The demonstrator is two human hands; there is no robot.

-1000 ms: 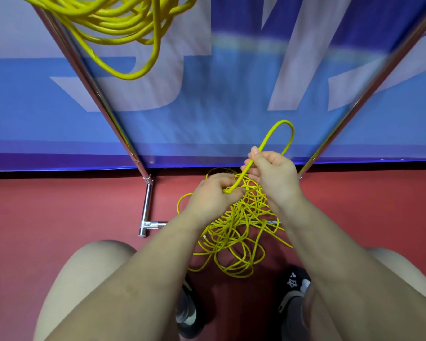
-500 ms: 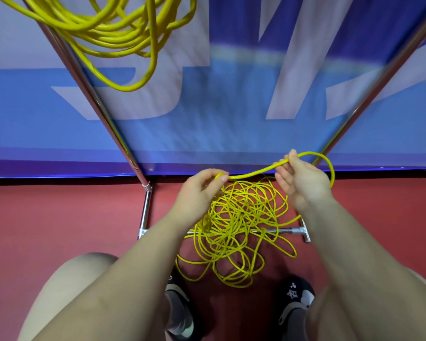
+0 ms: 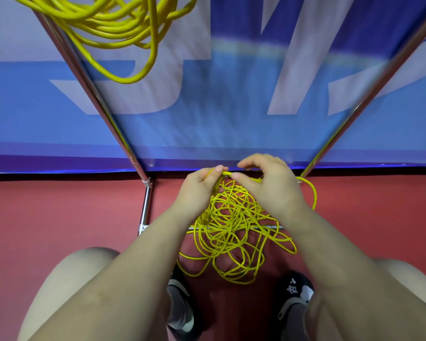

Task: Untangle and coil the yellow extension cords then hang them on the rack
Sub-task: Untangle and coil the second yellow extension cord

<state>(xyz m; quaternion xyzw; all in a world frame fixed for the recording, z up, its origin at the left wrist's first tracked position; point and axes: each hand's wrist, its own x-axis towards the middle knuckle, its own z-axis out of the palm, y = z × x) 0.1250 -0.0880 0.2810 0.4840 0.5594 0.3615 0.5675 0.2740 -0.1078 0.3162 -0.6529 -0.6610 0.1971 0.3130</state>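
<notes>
Loose cord: thin yellow cord tangle (image 3: 231, 232) heaped on the red floor (image 3: 59, 212), uncoiled.
Hands: left hand (image 3: 198, 187) and right hand (image 3: 268, 183) pinch one strand.
Done: yellow coil (image 3: 113, 28) seemingly hung on chrome rack (image 3: 89, 87).

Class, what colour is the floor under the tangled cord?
Red, seen in the head view: the floor beneath the tangled cord is plain red.

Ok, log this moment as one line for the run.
left hand: grips cord strand | right hand: pinches same strand | tangled cord: on floor, uncoiled | coiled cord: hung on rack
</notes>
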